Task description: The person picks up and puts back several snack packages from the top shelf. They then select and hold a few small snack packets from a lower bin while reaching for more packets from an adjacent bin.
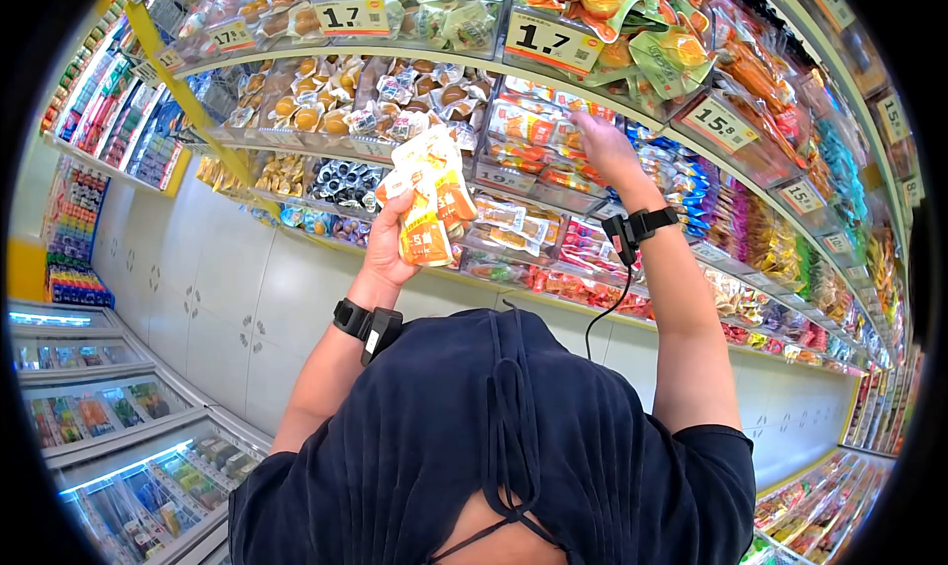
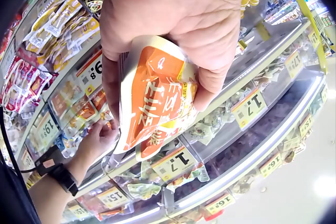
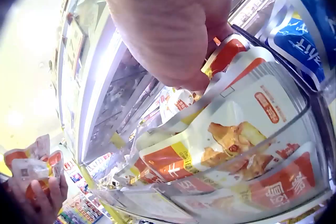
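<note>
My left hand (image 1: 391, 237) grips a few flat snack packets (image 1: 431, 201), orange and white, held up in front of the shelves. In the left wrist view the thumb and fingers of that hand (image 2: 173, 19) pinch the packets (image 2: 157, 92) from both sides. My right hand (image 1: 604, 145) reaches into a clear bin (image 1: 504, 177) of similar orange-and-white packets (image 1: 523, 125). Close up in the right wrist view, the right hand (image 3: 173, 29) dips in behind the front packets (image 3: 226, 145). Its fingertips are hidden there, and I cannot tell whether they hold a packet.
Blue snack packets (image 3: 299, 45) fill the neighbouring bin. Overhanging upper shelves carry price tags (image 1: 553, 41) and bagged snacks (image 1: 632, 32). Lower rows hold more packaged snacks (image 1: 509, 224). Glass-topped freezers (image 1: 128, 417) stand at the left, across the tiled floor (image 1: 222, 288).
</note>
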Demonstrator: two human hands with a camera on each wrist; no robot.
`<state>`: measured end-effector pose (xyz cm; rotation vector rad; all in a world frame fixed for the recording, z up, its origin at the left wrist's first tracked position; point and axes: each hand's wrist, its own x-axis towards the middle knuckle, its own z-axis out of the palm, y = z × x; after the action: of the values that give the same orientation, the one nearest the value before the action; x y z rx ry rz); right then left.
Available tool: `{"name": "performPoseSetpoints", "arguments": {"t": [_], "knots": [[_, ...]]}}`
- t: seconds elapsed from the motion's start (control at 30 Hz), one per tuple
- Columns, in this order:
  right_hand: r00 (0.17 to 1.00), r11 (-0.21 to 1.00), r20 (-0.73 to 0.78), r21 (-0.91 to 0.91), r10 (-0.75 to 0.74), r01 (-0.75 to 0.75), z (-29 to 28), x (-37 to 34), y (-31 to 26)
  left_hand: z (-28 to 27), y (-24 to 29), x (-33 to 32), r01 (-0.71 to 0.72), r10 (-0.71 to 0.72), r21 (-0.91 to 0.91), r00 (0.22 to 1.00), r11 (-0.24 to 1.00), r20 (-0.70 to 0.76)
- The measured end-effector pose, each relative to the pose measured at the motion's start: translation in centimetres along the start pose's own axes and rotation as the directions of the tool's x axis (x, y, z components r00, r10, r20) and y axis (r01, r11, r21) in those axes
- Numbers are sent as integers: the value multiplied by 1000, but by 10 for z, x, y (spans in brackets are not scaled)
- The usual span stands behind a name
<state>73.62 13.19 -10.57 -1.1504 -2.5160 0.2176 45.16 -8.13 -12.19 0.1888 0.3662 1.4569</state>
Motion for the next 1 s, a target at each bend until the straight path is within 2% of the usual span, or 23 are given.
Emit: {"name": "performPoseSetpoints", "arguments": {"t": [0.07,0.17,0.27,0.3,0.33,0.37,0.43,0.5,0.57,0.63,0.67,0.77,0.83,0.87,0.9,0.97,1.0], "knots": [[1000,999,-4,-53,4,-4,0,-3,-2,-1,0,-1,3,-3,-7,1000,1000,0],[971,946,-167,-303,-170,113,0,-5,-3,-2,0,-2,21,-20,-25,1000,999,16],[924,965,-294,-165,-246,204,-22,-4,-53,-1,-2,0,30,-30,-23,999,999,11],[976,980,-184,137,-116,143,-30,-5,-76,2,-4,1,34,-34,-12,999,999,-3],[999,908,-36,417,-18,31,-36,-8,-101,4,-6,2,39,-39,0,999,999,-17],[990,757,134,643,38,-116,-39,-11,-123,4,-9,3,52,-52,18,998,998,-22],[951,769,309,601,29,-218,-37,-19,-153,5,-15,7,83,-82,55,996,995,-27],[988,684,154,722,-14,-103,-9,-22,-158,10,-17,7,122,-123,76,992,990,9],[949,524,315,806,13,-274,-4,-21,-148,13,-17,5,128,-130,77,991,989,16],[925,321,367,867,104,-380,-16,-23,-154,10,-14,6,126,-127,55,992,991,18],[907,231,411,878,89,-420,-11,-21,-145,9,-13,6,130,-131,41,991,991,14],[936,111,314,936,158,-333,-22,-19,-136,4,-11,6,111,-111,30,994,993,-3],[970,276,162,938,181,-208,-36,-13,-124,4,-11,4,96,-95,52,995,994,-14],[985,544,97,824,143,-160,-26,-8,-93,2,-11,2,94,-93,48,995,994,-19],[984,776,-103,629,142,-47,-30,-2,-91,0,-10,1,93,-92,45,995,995,-23],[973,912,-62,367,222,-185,-46,-1,-90,-1,-8,0,96,-95,45,995,994,-32],[984,946,-87,298,159,-126,-44,0,-88,-2,-8,-2,100,-99,46,994,994,-39]]}}
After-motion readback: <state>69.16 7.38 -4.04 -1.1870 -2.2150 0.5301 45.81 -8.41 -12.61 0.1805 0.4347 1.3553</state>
